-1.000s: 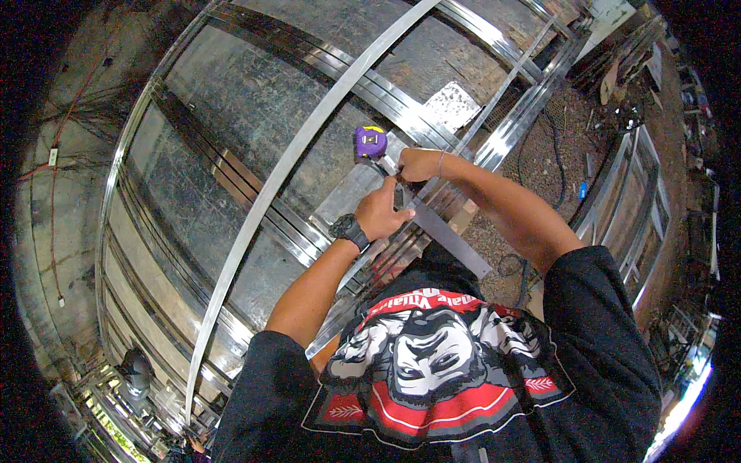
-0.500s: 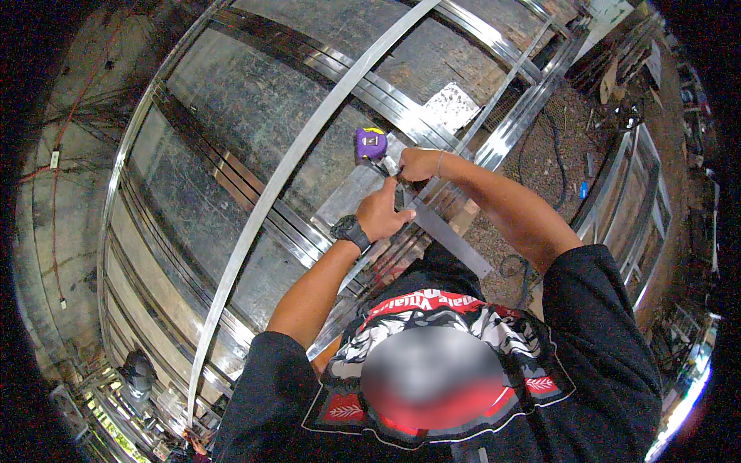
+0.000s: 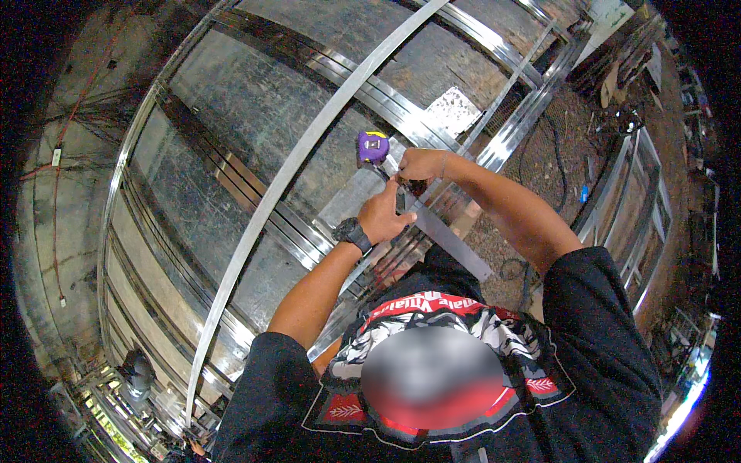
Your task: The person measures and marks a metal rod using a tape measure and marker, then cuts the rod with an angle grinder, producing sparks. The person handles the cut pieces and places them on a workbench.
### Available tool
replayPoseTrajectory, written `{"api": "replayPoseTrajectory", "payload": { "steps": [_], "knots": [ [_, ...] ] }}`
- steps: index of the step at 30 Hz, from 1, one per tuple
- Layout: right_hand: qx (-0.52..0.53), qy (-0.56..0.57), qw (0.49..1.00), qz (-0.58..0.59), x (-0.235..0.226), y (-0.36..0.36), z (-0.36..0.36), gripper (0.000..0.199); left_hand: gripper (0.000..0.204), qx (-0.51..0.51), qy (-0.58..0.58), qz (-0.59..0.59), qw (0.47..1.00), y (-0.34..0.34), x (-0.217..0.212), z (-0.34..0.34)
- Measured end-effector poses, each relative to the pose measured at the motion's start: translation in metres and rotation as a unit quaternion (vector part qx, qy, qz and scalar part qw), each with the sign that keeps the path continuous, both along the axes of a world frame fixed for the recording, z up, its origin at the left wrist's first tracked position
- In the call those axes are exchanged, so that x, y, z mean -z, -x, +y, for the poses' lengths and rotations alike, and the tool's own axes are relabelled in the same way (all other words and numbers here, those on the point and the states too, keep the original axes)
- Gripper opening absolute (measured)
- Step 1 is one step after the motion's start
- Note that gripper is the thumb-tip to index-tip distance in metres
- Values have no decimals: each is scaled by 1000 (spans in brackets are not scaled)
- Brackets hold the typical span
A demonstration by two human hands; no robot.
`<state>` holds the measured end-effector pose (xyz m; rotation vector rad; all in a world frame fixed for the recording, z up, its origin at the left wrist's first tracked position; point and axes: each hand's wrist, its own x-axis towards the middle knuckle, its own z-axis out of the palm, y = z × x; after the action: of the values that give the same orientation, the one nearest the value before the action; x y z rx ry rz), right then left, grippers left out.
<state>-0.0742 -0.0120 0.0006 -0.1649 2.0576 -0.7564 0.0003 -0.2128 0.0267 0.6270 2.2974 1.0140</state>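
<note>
My left hand [image 3: 384, 218], a black watch [image 3: 352, 234] on its wrist, presses on the near end of a flat metal try square [image 3: 454, 239]. A dark piece of it shows between thumb and index finger, and its blade slants down to the right. Just beyond, my right hand [image 3: 421, 165] is closed with the fingertips turned down; what it grips is hidden. A purple tape measure [image 3: 373, 147] with a yellow tab lies on the work, close to both hands. Under the left hand's fingers sits a grey metal plate [image 3: 349, 202].
A large frame of shiny metal bars [image 3: 401, 108] surrounds the hands, with a long flat strip [image 3: 297, 154] crossing it. A speckled white sheet [image 3: 454, 112] lies beyond. At right are brown ground, a dark hose [image 3: 561, 166], a small blue object [image 3: 584, 193] and another frame [image 3: 629, 208].
</note>
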Motion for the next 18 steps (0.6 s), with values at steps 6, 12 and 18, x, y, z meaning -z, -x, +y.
{"api": "replayPoseTrajectory", "payload": {
  "steps": [6, 12, 18],
  "knots": [
    [349, 170, 909, 149, -52, -8, 5, 56, 70, 6, 41, -45, 998, 5, -3, -1],
    [354, 119, 916, 144, -87, -121, 38, 39, 82, -22, 45, 14, 999, 12, 20, -15],
    [383, 58, 913, 128, -24, -248, 30, 44, 74, -39, 34, 92, 994, 18, 41, -30]
  ]
}}
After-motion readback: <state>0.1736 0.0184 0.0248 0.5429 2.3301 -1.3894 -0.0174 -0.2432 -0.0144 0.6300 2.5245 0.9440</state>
